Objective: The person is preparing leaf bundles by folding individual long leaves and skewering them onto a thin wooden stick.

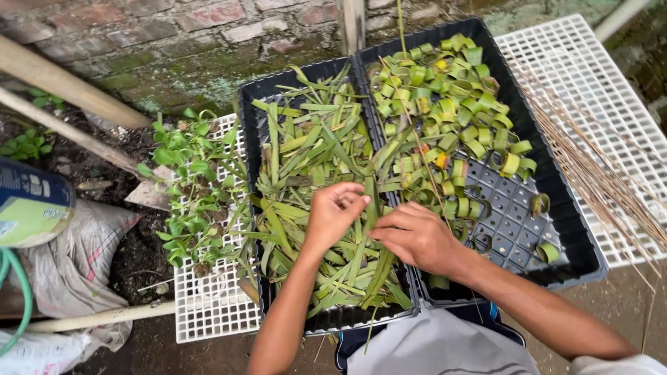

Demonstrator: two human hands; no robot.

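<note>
Over leaf tray [258,97], left hand [332,212] curled, right hand [415,236] seemingly pinching

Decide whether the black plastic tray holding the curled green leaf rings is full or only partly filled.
Partly filled. The black plastic tray has curled green leaf rings heaped at its far end, while its gridded floor shows bare at the near right.

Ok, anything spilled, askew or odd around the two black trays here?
Little stands out. A few leaf strips poke over the front edge of the left tray, and one long thin stem sticks out past the back of the right tray. Both hands work a strip between the trays. Nothing looks damaged.
</note>
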